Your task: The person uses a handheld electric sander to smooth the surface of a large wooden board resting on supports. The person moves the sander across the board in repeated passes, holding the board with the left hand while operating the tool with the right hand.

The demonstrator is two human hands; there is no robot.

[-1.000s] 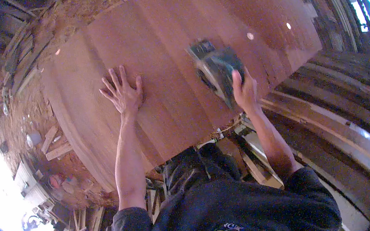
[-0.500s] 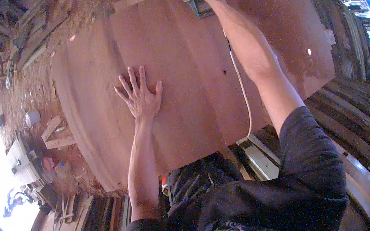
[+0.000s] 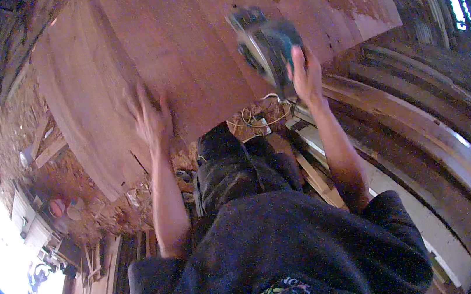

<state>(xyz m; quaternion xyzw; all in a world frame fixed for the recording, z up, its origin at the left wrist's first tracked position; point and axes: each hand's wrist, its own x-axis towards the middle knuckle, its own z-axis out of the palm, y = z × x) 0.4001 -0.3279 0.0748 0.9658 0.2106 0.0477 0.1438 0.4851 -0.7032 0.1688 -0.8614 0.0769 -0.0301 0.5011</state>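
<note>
A large reddish-brown wooden sheet (image 3: 196, 63) lies in front of me. My left hand (image 3: 153, 122) is over its near left part with the fingers stretched out, slightly smeared by motion; whether the palm touches the wood I cannot tell. To the right, my right hand (image 3: 307, 79) is wrapped round the handle of a teal and dark circular saw (image 3: 269, 40). Motion blurs the saw, which is tilted over the near right part of the sheet. Its blade cannot be made out.
A pale cord (image 3: 253, 122) lies looped on the ground by my legs. Long planks (image 3: 414, 119) are stacked at the right. Offcuts (image 3: 51, 152) and a reddish bucket (image 3: 57, 208) stand on the sawdust-strewn ground at the left.
My right hand has drawn the circular saw from the sheet's far edge back toward me. My left hand has shifted a little left. The view has tilted toward my body.
</note>
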